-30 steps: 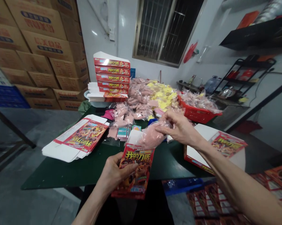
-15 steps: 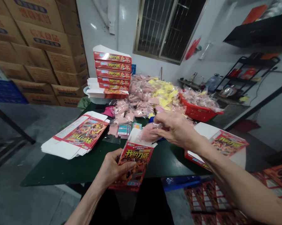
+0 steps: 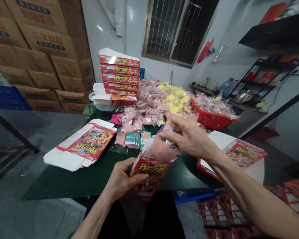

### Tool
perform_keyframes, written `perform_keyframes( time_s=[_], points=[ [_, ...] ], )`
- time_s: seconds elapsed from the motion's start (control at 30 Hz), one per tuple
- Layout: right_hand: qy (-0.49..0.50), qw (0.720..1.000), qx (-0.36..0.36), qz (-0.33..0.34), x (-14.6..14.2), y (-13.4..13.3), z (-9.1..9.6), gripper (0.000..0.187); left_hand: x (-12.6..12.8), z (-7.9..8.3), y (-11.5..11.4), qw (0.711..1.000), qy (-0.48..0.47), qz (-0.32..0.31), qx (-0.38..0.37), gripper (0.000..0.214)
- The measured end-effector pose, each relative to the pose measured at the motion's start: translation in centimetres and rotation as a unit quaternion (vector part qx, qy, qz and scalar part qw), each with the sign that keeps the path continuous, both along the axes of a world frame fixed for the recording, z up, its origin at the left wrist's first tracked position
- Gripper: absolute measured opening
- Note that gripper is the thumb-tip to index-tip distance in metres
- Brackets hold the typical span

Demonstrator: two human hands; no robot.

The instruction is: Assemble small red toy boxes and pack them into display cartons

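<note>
My left hand (image 3: 120, 179) grips a small red printed box (image 3: 149, 174) by its side, open end up, over the near edge of the green table (image 3: 89, 179). My right hand (image 3: 186, 136) pinches the top of a clear bag with a pink toy (image 3: 161, 149), whose lower part sits in the box's open mouth. Just beyond lie small teal cards (image 3: 135, 137) and a heap of bagged pink and yellow toys (image 3: 161, 99).
Flat unfolded red boxes (image 3: 82, 146) lie at the table's left, another pile (image 3: 239, 156) at its right. A stack of red boxes (image 3: 119, 76) stands at the back, a red basket (image 3: 209, 118) of bags to its right. Brown cartons (image 3: 39, 49) line the left wall.
My right hand has brought the bagged pink toy from beside the box to its open top and partly inside. My left hand has tilted the box more upright.
</note>
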State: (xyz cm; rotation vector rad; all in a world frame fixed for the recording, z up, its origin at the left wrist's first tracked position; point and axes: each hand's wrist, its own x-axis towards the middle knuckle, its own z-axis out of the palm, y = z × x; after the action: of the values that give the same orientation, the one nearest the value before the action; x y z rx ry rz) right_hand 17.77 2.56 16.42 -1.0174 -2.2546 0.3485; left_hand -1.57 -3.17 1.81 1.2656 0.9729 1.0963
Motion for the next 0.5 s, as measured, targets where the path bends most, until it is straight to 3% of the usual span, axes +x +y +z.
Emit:
perform_keyframes(
  time_s=[0.07,0.17,0.3,0.43,0.5],
  points=[
    [0.027,0.999,-0.017,-0.006,-0.2,-0.6,-0.4,0.022,0.0,-0.1,0.1,1.0,-0.016,-0.004,-0.007,0.035],
    [0.052,0.995,-0.077,0.045,-0.1,-1.3,-0.9,0.018,0.0,-0.7,0.2,0.999,-0.023,0.025,-0.002,0.035],
    [0.003,0.987,-0.134,0.089,0.5,-1.5,-0.5,0.017,-0.1,-1.2,0.1,0.996,0.028,0.07,0.041,0.029],
    [-0.028,0.983,-0.148,0.103,1.3,-1.0,0.2,0.018,0.1,-0.9,0.2,0.997,0.028,0.047,0.053,0.029],
    [-0.043,0.971,-0.206,0.115,1.3,-1.2,0.0,0.039,0.2,-0.8,0.4,0.999,-0.006,0.04,0.03,0.03]
  ],
)
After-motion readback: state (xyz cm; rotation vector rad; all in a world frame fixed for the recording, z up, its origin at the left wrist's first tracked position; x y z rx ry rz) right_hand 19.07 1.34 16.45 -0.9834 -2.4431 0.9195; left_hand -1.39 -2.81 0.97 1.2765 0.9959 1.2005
